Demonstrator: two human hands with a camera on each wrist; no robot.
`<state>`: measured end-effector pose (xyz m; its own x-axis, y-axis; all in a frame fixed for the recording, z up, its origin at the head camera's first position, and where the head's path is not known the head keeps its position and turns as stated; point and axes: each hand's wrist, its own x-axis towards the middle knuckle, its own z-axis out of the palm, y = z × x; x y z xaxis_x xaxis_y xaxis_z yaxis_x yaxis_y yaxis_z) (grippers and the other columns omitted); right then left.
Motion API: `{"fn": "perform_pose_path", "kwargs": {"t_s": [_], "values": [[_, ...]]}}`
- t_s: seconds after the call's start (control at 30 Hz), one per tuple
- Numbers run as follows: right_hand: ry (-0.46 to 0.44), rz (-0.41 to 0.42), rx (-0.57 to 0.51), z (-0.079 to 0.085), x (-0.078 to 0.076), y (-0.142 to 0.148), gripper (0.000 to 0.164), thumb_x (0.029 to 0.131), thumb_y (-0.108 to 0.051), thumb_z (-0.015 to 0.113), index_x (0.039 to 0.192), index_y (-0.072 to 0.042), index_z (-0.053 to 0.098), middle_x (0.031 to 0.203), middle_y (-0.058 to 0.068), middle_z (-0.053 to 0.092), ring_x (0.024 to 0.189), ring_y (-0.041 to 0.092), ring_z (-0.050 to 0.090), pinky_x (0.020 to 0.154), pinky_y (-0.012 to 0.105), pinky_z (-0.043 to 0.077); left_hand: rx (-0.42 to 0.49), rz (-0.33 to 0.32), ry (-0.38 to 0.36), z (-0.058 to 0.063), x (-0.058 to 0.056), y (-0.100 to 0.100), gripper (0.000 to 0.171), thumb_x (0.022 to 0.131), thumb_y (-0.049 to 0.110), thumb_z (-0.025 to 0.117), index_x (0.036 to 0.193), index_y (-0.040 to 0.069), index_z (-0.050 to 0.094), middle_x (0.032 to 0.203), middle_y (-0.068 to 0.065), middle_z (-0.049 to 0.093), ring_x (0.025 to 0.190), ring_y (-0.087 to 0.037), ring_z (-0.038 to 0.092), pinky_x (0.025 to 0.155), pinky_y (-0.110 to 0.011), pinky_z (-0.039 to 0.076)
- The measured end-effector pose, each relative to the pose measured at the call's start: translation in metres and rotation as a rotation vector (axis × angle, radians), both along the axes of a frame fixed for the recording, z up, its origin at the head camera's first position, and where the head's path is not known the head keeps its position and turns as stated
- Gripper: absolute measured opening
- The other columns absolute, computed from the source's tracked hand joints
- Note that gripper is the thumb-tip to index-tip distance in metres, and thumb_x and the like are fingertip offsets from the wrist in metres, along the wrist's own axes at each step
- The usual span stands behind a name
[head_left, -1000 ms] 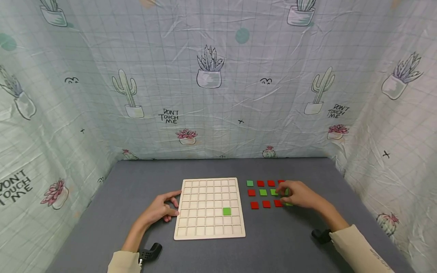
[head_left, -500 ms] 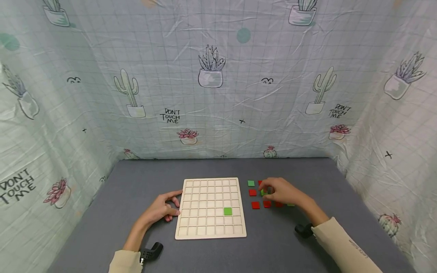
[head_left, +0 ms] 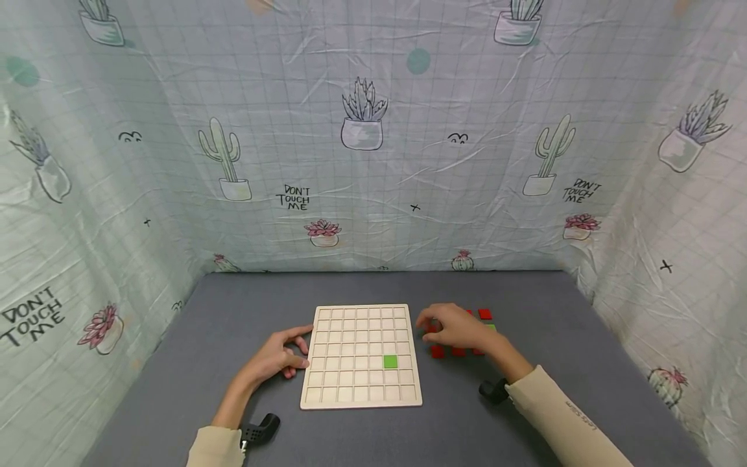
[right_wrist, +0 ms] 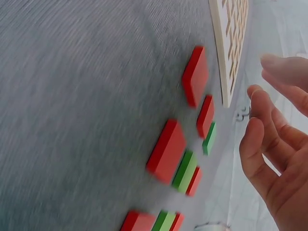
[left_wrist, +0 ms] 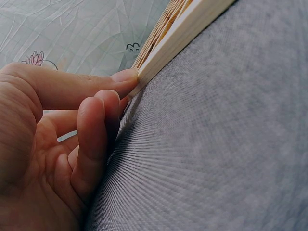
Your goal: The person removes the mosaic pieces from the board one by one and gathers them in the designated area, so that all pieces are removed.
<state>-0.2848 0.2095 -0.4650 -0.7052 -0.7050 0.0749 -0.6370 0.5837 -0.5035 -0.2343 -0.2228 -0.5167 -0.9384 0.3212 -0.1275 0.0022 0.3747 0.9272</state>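
A pale wooden grid board (head_left: 348, 378) lies on the grey table, with one green square tile (head_left: 390, 362) in a cell at its lower right. At the board's left edge, my left hand (head_left: 274, 355) touches the rim with index finger and thumb; the thumb (left_wrist: 120, 79) meets the side wall in the left wrist view. My right hand (head_left: 458, 326) hovers over the left end of the tile rows, thumb and fingers apart with nothing seen between them. Below it lie red tiles (right_wrist: 166, 151) and green tiles (right_wrist: 185, 169), partly hidden by the hand and forearm in the head view.
The loose tiles stand in rows right of the board, including a red tile (head_left: 485, 314) at the far right. Dark wrist cameras (head_left: 260, 429) are on both forearms. A cactus-print cloth (head_left: 373, 181) hangs behind and beside the table.
My right hand has moved left along the tile rows, from their right end to their left end, uncovering the right-hand tiles. My left hand stays at the board's edge.
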Motion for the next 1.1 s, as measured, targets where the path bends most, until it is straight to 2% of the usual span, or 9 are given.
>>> {"fn": "perform_pose_path", "kwargs": {"t_s": [0.2, 0.6, 1.1], "values": [[-0.040, 0.040, -0.013, 0.000, 0.002, -0.019, 0.020, 0.093, -0.011, 0.076, 0.112, -0.008, 0.074, 0.100, 0.005, 0.071, 0.073, 0.008, 0.062, 0.070, 0.024, 0.053, 0.002, -0.005, 0.003, -0.001, -0.001, 0.000, 0.082, 0.081, 0.000, 0.079, 0.155, -0.001, 0.044, 0.101, -0.018, 0.058, 0.052, -0.009, 0.056, 0.048, -0.027, 0.053], [-0.066, 0.073, 0.005, -0.001, 0.008, -0.047, 0.017, 0.094, -0.013, 0.074, 0.111, -0.011, 0.075, 0.100, 0.003, 0.070, 0.070, 0.007, 0.061, 0.067, 0.021, 0.051, 0.011, 0.006, -0.010, 0.001, 0.000, 0.001, 0.083, 0.081, 0.000, 0.080, 0.156, 0.001, 0.044, 0.103, -0.021, 0.058, 0.052, -0.011, 0.055, 0.048, -0.028, 0.053], [-0.084, 0.111, 0.033, -0.017, 0.013, -0.063, 0.017, 0.090, -0.019, 0.079, 0.107, -0.019, 0.076, 0.098, 0.000, 0.070, 0.071, -0.001, 0.054, 0.068, 0.019, 0.048, 0.006, 0.009, -0.011, 0.002, 0.000, 0.002, 0.083, 0.081, 0.000, 0.079, 0.155, -0.001, 0.043, 0.102, -0.019, 0.058, 0.053, -0.011, 0.055, 0.047, -0.028, 0.052]]}}
